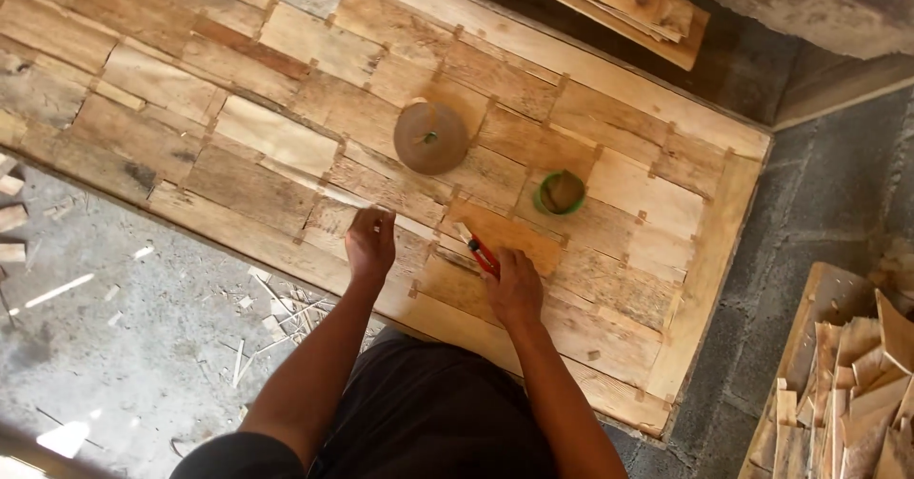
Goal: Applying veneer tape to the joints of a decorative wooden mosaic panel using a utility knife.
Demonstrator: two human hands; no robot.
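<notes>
Landmark: patchwork veneer panel [609, 169], lying flat on the concrete floor, built of many thin wood pieces joined by small tape tabs.

Floor left of panel: concrete floor [124, 346] littered with wood slivers [276, 312] just off the panel's near edge. Risk: slivers dragged under a sheet, lifting it so a joint sits uneven.

Left hand [370, 244]: over the panel's near edge, fingers pinched on a thin pale veneer strip [333, 195]. Risk: strip so thin that a hard pinch or bend likely snaps it.

Tape roll [430, 137]: brown disc resting on the panel, beyond the left hand, apart from both hands. Risk: little, unless knocked by a sleeve.

Right hand [515, 289]: at the panel's near edge, right of the left hand, fingers clenched around a red-handled cutter [484, 256], tip toward a darker veneer piece [509, 236]. Risk: blade pointing roughly toward the left hand; a slip along the grain could reach those fingers or score the sheets below.

Green bowl [561, 193]: on the panel beyond the right hand, contents brownish, kind unclear. Risk: tipping if bumped, soiling the joints.

Right of panel: stack of wood offcuts [847, 393] on the floor, well apart. Risk: none apparent.
</notes>
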